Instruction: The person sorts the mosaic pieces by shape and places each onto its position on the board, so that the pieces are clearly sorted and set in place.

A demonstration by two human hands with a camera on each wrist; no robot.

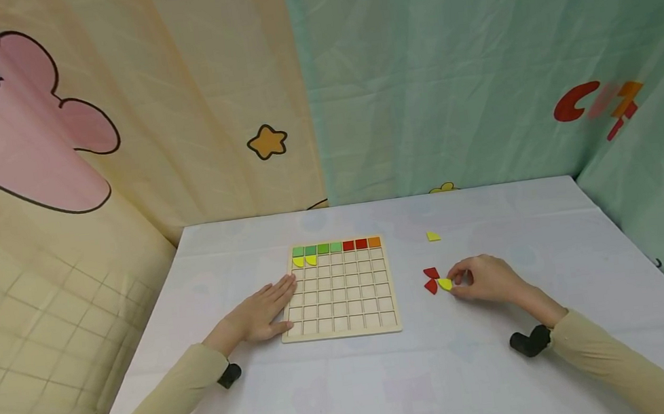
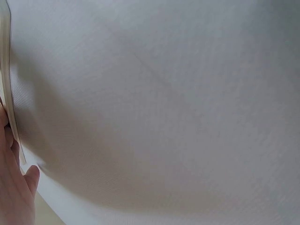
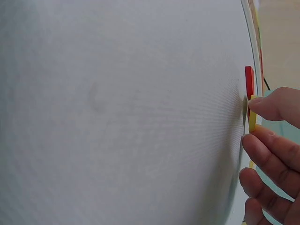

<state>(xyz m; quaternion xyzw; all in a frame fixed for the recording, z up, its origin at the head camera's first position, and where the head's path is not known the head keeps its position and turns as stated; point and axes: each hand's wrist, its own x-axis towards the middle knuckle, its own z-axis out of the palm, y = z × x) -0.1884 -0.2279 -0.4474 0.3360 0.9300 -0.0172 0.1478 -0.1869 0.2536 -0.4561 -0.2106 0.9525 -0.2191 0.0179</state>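
Observation:
A wooden grid board [image 1: 342, 294] lies on the table, its top row filled with green, red and orange squares. Two yellow quarter-round pieces [image 1: 311, 260] sit at the left of its second row. My left hand [image 1: 264, 312] rests with fingers extended on the board's left edge; the left wrist view catches only part of this hand [image 2: 18, 187]. To the right of the board, my right hand [image 1: 488, 279] pinches a yellow quarter-round piece [image 1: 445, 284] between thumb and finger, low over the table. Two red quarter-round pieces [image 1: 430, 273] lie right beside it.
Another yellow piece [image 1: 433, 236] lies farther back, right of the board. A white cloth covers the table [image 1: 353, 396]. Printed curtains [image 1: 446, 71] hang behind the table and at both sides. A black wrist device [image 1: 530, 341] sits by the right sleeve.

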